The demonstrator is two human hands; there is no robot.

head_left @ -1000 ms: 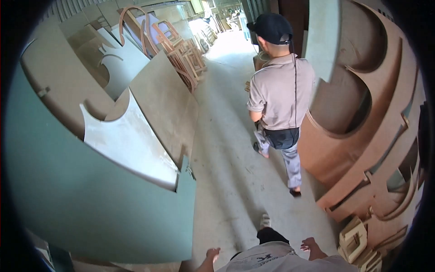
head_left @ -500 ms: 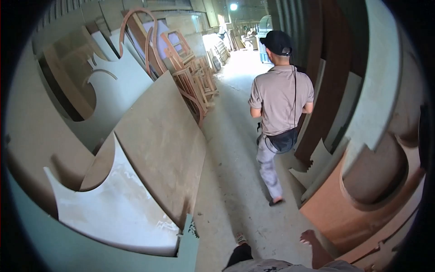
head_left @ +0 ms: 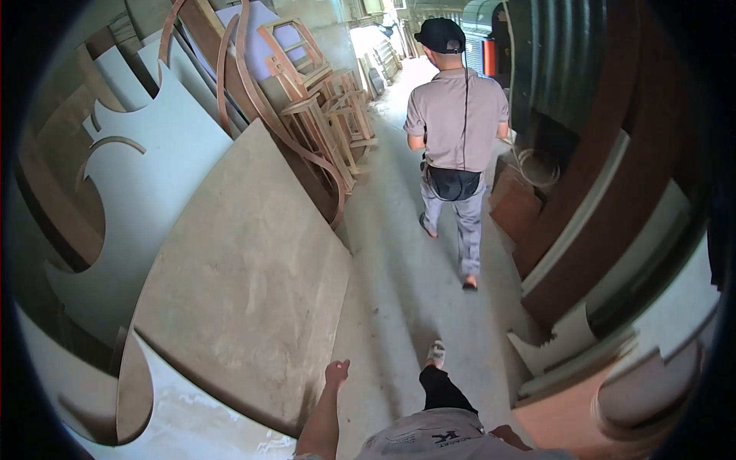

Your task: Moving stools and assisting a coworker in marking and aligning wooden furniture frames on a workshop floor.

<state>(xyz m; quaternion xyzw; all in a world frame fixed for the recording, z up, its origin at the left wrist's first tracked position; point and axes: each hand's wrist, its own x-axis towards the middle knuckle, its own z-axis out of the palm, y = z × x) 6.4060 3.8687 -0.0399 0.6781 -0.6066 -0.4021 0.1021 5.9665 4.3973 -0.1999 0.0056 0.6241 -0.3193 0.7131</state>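
Note:
My left hand (head_left: 337, 373) swings forward at the lower middle, its fingers loosely curled with nothing seen in them. It is nearest to the lower right edge of a large tan wooden board (head_left: 245, 284) leaning on the left, apart from it as far as I can see. Of my right arm (head_left: 510, 437) only a bit shows at the lower edge, beside my shirt; the fingers there are hidden. A pale board with a curved cutout (head_left: 195, 406) leans in front of the tan one. My foot (head_left: 435, 354) is ahead on the concrete floor.
A person (head_left: 456, 123) in a cap walks ahead along the aisle. Stacked wooden frames (head_left: 330, 107) and a white cut panel (head_left: 153, 153) line the left. Dark brown boards (head_left: 598, 230), a jagged pale offcut (head_left: 556, 341) and an orange-brown panel (head_left: 567, 414) lean on the right.
I have moved forward along the aisle, and the person ahead has stepped on. My left hand has swung into view; my right hand has dropped back, mostly out of sight.

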